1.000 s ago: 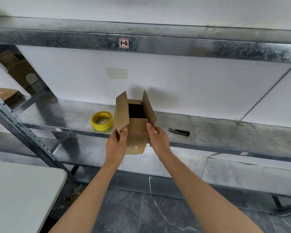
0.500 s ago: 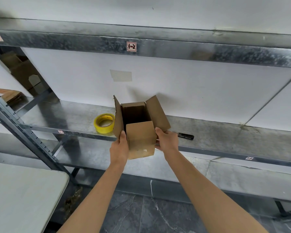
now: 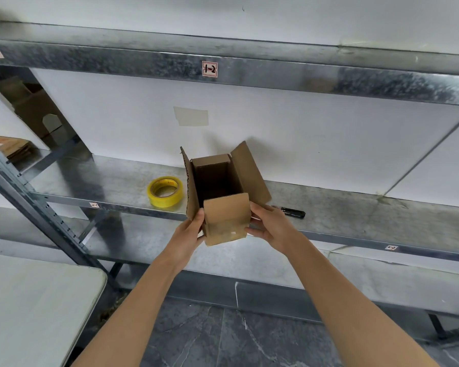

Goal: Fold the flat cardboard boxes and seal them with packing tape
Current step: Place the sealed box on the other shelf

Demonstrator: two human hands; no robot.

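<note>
A small brown cardboard box (image 3: 225,218) is held in front of the metal shelf (image 3: 355,207), its open end toward me, with the dark inside showing. Its side flaps stand out left and right, the far flap is folded in, and the near flap hangs down. My left hand (image 3: 188,234) grips the box's left side, thumb at the left flap's lower edge. My right hand (image 3: 270,229) grips the right side, fingers curled under it. A yellow tape roll (image 3: 165,192) lies on the shelf just left of the box.
A black-handled cutter (image 3: 292,212) lies on the shelf right of my right hand. Flat cardboard (image 3: 13,149) is stacked on the neighbouring shelf at far left. A pale table (image 3: 32,311) stands at lower left. Another shelf beam (image 3: 223,72) runs overhead.
The box has been turned so its open end faces me more. Its right flap has spread outward, and my right hand has moved down onto the box's side.
</note>
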